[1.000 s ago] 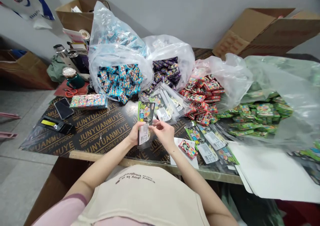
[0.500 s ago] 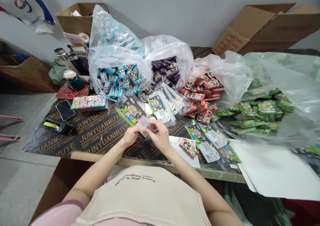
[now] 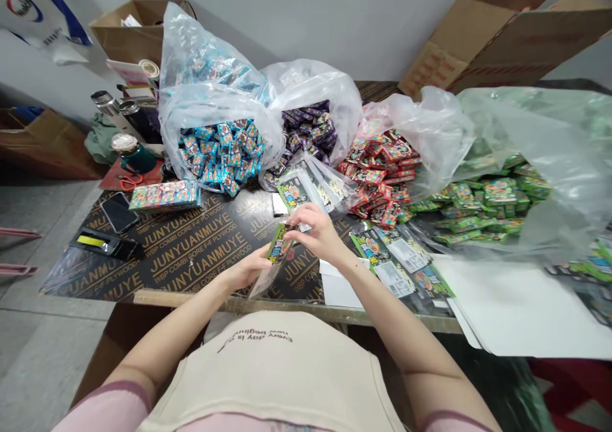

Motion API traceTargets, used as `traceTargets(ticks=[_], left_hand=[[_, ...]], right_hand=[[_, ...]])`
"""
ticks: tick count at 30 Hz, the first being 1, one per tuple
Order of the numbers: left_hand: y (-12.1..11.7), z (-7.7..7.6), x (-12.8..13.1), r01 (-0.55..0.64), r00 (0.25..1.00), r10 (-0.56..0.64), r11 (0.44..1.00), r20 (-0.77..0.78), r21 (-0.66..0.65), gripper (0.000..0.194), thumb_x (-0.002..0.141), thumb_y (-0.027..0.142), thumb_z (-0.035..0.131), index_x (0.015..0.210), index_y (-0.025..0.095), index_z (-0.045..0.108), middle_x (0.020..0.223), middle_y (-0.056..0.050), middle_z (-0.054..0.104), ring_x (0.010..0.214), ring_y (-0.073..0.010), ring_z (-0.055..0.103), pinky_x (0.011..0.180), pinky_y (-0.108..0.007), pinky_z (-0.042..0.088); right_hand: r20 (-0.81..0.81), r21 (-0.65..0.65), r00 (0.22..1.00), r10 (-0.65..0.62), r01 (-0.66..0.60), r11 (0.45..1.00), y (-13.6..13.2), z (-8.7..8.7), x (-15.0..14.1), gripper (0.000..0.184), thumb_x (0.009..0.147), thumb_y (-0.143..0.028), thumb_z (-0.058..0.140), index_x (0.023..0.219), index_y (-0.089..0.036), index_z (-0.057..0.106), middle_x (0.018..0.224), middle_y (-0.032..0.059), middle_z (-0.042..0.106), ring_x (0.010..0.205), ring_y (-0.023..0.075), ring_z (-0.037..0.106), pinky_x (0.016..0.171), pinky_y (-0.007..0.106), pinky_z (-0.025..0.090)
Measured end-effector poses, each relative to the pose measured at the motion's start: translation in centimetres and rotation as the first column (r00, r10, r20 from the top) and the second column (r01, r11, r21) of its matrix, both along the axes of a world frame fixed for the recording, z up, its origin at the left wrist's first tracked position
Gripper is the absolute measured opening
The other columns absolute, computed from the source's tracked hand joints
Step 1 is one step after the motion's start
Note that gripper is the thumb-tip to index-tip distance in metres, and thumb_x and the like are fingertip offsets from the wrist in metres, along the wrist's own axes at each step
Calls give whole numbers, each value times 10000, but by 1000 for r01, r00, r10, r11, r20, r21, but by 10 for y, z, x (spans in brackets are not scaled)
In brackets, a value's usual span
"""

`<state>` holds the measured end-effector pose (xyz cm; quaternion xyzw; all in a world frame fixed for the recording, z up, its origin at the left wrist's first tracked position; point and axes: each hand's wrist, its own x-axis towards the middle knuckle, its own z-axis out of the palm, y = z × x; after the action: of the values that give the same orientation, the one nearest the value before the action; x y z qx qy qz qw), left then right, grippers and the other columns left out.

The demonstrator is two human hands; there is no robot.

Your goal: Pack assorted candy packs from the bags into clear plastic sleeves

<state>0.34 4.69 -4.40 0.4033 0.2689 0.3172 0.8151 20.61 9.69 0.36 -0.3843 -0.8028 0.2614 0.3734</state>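
My left hand (image 3: 251,267) pinches a printed clear plastic pouch (image 3: 277,247) with a green and black design, tilted over the front of the table. At the pouch's upper end, my right hand (image 3: 315,231) is closed, its fingertips on a small packet (image 3: 289,229) that they mostly hide. Just beyond the hands lie more printed pouches (image 3: 294,193), fanned out. A white sheet (image 3: 339,287) is under my right forearm, and further pouches (image 3: 394,279) lie to its right.
Plastic bags spill blue packets (image 3: 224,155), purple packets (image 3: 310,129), red packets (image 3: 382,171) and green packets (image 3: 492,196) along the back. At left are a phone (image 3: 119,212), a black tape dispenser (image 3: 102,244), a boxed pack (image 3: 165,195) and scissors (image 3: 130,181). White boards (image 3: 526,311) overhang the right front edge.
The pouch has come nearer to me and turned in my left hand. My right hand has shifted slightly right and up. The red packet is gone from the white sheet. The view has shifted slightly.
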Motion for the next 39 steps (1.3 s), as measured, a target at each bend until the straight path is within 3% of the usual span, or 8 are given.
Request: traceTargets(ticks=[9, 14, 17, 20, 22, 30, 35, 39], left_hand=[[1, -4, 3, -97, 984, 102, 994, -149, 42, 508, 635, 341, 777, 1100, 165, 676, 1012, -56, 710, 921, -216, 628, 850, -291, 428], [3, -4, -3, -230, 948, 235, 972, -217, 48, 391, 714, 391, 708, 1006, 132, 699, 875, -52, 727, 781, -198, 638, 742, -276, 452], [6, 1, -6, -275, 941, 271, 961, -201, 7, 401, 730, 412, 689, 994, 110, 698, 841, -68, 725, 737, -202, 644, 674, -272, 460], [7, 2, -9, -252, 947, 255, 967, -196, 41, 384, 765, 423, 673, 990, 114, 701, 875, -74, 726, 773, -202, 648, 698, -272, 469], [6, 0, -9, -265, 929, 288, 956, -232, 123, 375, 763, 424, 689, 982, 120, 706, 904, -74, 726, 797, -200, 645, 746, -282, 473], [7, -10, -10, -435, 872, 431, 900, -233, 37, 402, 645, 470, 781, 800, 106, 714, 714, -47, 712, 635, -175, 634, 610, -270, 478], [5, -3, -12, -382, 923, 376, 918, -75, -103, 404, 698, 475, 741, 903, 129, 715, 861, -90, 738, 830, -243, 688, 724, -329, 530], [-3, 3, -3, -282, 948, 309, 930, 84, -236, 636, 703, 643, 639, 1089, 139, 670, 1096, -139, 700, 1040, -300, 643, 899, -418, 497]], right_hand=[[110, -188, 993, 38, -16, 982, -5, -8, 4, 424, 726, -513, 726, 1019, -217, 647, 616, -16, 486, 755, 193, 463, 731, 318, 425], [-177, -237, 959, -221, 177, 955, 1, -21, 1, 596, 658, -486, 782, 1186, -270, 612, 947, 43, 648, 973, 228, 567, 904, 404, 444], [-387, -495, 866, -317, 95, 864, -1, -33, -6, 631, 622, -518, 783, 1167, -257, 605, 1098, 67, 656, 1036, 228, 597, 906, 395, 476], [-496, -694, 835, -237, -217, 687, -9, -42, -17, 479, 637, -526, 763, 975, -207, 647, 914, 41, 702, 823, 179, 657, 796, 340, 530], [-518, -720, 823, -234, -271, 639, -14, -44, -24, 393, 642, -485, 772, 868, -193, 637, 817, 15, 703, 732, 151, 660, 734, 298, 538], [-474, -763, 782, -405, -136, 632, -11, -41, -22, 397, 583, -496, 791, 678, -198, 546, 473, -53, 579, 388, 113, 545, 435, 245, 483], [-494, -781, 719, -489, -120, 613, -12, -44, -24, 440, 548, -505, 808, 693, -210, 515, 519, -47, 589, 428, 123, 564, 454, 254, 484], [-509, -737, 673, -537, -19, 676, -22, -50, -41, 381, 664, -516, 712, 701, -228, 466, 541, -58, 529, 498, 129, 546, 520, 267, 468]])
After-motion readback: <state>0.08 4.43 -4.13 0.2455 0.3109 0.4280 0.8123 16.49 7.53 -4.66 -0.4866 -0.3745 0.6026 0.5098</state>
